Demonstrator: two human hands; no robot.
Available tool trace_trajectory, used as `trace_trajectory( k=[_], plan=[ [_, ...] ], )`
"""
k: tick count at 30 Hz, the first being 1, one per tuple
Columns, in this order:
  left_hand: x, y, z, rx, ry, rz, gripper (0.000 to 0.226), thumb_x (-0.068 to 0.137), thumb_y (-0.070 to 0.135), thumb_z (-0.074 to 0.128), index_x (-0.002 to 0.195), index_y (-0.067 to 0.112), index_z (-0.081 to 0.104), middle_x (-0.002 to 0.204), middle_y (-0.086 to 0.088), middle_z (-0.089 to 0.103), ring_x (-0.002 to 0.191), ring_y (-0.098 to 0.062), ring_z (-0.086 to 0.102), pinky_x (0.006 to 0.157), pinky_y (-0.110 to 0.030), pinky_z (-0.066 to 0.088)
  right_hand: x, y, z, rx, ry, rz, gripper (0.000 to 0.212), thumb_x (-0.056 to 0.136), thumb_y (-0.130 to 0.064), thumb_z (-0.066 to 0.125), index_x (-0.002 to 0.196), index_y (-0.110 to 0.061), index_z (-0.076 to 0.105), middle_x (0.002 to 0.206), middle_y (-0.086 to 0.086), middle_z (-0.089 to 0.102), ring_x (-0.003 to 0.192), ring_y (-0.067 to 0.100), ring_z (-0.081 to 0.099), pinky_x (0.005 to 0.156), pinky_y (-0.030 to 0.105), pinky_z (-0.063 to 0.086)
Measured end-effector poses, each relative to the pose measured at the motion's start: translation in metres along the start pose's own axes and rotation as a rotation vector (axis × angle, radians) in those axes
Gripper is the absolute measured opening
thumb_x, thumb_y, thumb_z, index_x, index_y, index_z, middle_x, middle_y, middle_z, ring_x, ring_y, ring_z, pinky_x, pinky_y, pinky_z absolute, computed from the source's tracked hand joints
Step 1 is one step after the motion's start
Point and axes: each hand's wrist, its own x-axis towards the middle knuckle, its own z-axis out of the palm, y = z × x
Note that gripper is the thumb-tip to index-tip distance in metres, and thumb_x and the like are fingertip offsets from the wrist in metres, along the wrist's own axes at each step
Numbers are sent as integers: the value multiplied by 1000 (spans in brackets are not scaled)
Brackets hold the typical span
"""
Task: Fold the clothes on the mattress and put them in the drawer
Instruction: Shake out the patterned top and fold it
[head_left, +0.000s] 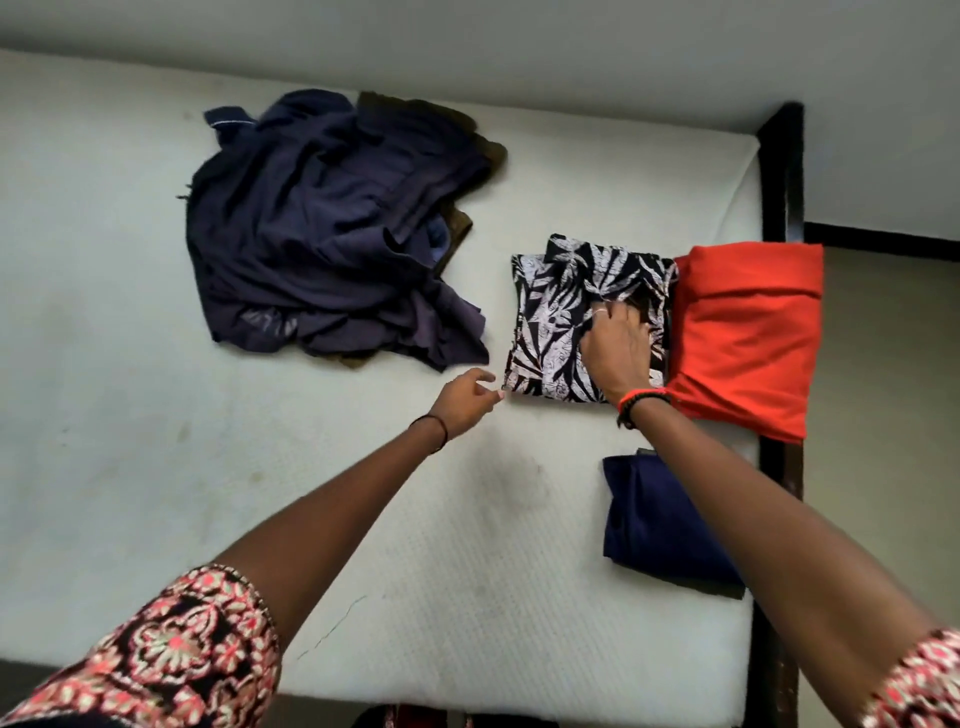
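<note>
Head view: mattress (130, 312), bare. Folded leaf-print garment (550, 322) lies near the right edge. Right hand (618, 345) is on top of it, fingers curled into a fold, grasping the cloth. Left hand (467, 397) is at the garment's near-left corner, fingers loosely curled; can't tell if it's pinching. Folded orange garment (748, 338) touches the print's right side and overhangs the bed frame (784, 171). Folded navy piece (654, 519) is nearer. Unfolded navy pile (332, 234) sits well apart, left. Drawer not visible.

Risks: letting go may let the print's fold spring open; nudging the orange could slide it off the edge.
</note>
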Motion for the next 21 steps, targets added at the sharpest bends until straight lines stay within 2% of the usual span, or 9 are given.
trace_trajectory(
  k=[2,5,7,9,11,13,16,19,21],
  plan=[
    [-14,-5,-22,4,127,127,20,93,13,54,110,5,61,90,-10,63,80,-21,61,64,-14,44,-5,-18,-3,70,-8,-87,20,93,-13,47,109,-3,56,111,15,58,104,29,51,89,39,44],
    [-17,-7,-65,239,379,447,17,92,8,50,100,6,65,99,-14,60,90,-26,60,84,-35,47,1,-54,-8,169,-66,-174,15,95,-16,50,93,-4,59,96,13,63,93,27,56,84,39,48],
    [-11,2,-99,422,487,583,24,91,6,45,107,7,62,109,-13,56,97,-27,59,87,-39,46,11,-83,-9,241,-87,-231,16,93,-12,48,97,-4,62,100,15,65,97,32,58,84,42,47],
    [-2,17,-132,595,533,658,38,89,0,41,123,12,54,127,-7,51,105,-28,58,86,-41,48,21,-114,-7,352,-133,-274,26,91,-6,46,113,-4,60,112,17,62,108,34,56,92,43,44],
    [9,28,-157,789,502,660,52,88,1,43,137,19,43,141,-1,42,109,-30,58,83,-45,52,32,-146,-6,468,-173,-263,39,89,-4,47,128,-4,51,124,20,55,117,35,49,101,40,37],
    [18,36,-175,1008,406,557,56,88,9,52,141,20,38,145,-1,39,111,-32,57,82,-45,51,44,-175,-7,518,-191,-260,51,86,-3,51,136,-4,44,130,22,49,122,36,45,106,37,32],
    [19,47,-183,1265,393,474,37,90,16,54,126,7,50,129,-14,46,104,-37,56,76,-46,43,60,-205,-8,426,-305,-309,50,82,-9,60,131,-5,49,129,20,52,122,36,46,103,35,32],
    [14,43,-177,1189,456,509,19,94,6,46,107,-4,55,113,-22,47,90,-41,57,63,-45,37,55,-220,-10,417,-348,-309,33,84,-13,61,113,0,58,117,21,62,112,36,55,90,37,40],
    [5,36,-173,1118,446,546,17,92,3,46,104,-4,56,109,-23,47,84,-42,57,62,-47,39,44,-221,-14,435,-349,-283,29,85,-15,59,110,-1,57,115,20,64,110,37,56,87,39,41]
  ],
)
